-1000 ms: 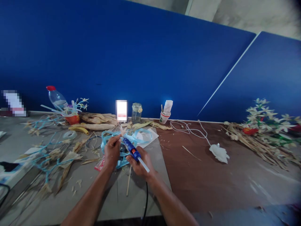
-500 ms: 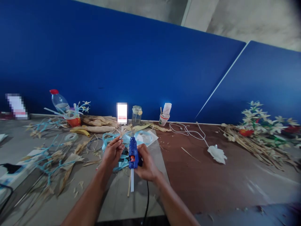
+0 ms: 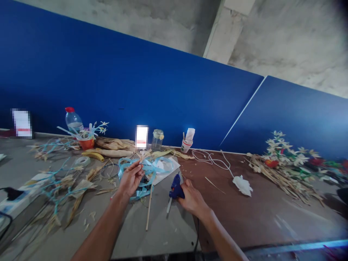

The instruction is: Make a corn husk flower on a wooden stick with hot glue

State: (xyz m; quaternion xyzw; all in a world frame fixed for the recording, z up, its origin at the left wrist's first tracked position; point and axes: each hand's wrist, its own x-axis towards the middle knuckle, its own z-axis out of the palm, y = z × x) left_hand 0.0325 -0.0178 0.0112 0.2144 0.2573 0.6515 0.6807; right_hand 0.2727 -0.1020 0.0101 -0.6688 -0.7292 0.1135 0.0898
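My left hand (image 3: 132, 177) is closed in a pinch on a small pale dried-husk flower (image 3: 142, 155), whose tips spread above the fingers. Below and behind it lies a tangle of light-blue ribbon (image 3: 160, 167). My right hand (image 3: 192, 197) grips the handle of a blue glue gun (image 3: 176, 185), held low over the table on the right. The gun is tilted, its nozzle facing away and a clear glue stick (image 3: 169, 206) out of its back. Whether the gun rests on the table I cannot tell. A thin stick (image 3: 149, 208) lies between my hands.
Blue-wrapped stems and husks lie left, by a power strip (image 3: 24, 192). Along the partition stand a bottle (image 3: 73, 121), an orange bowl (image 3: 86, 143), a jar (image 3: 157, 140) and a paper cup (image 3: 186, 145). White cable (image 3: 210, 159), crumpled tissue (image 3: 242, 185) and flower bunch (image 3: 282, 156) lie right.
My right hand has moved right and down with the glue gun, away from my left hand. The left hand keeps its pinch on the husk flower. The view has tilted up slightly.
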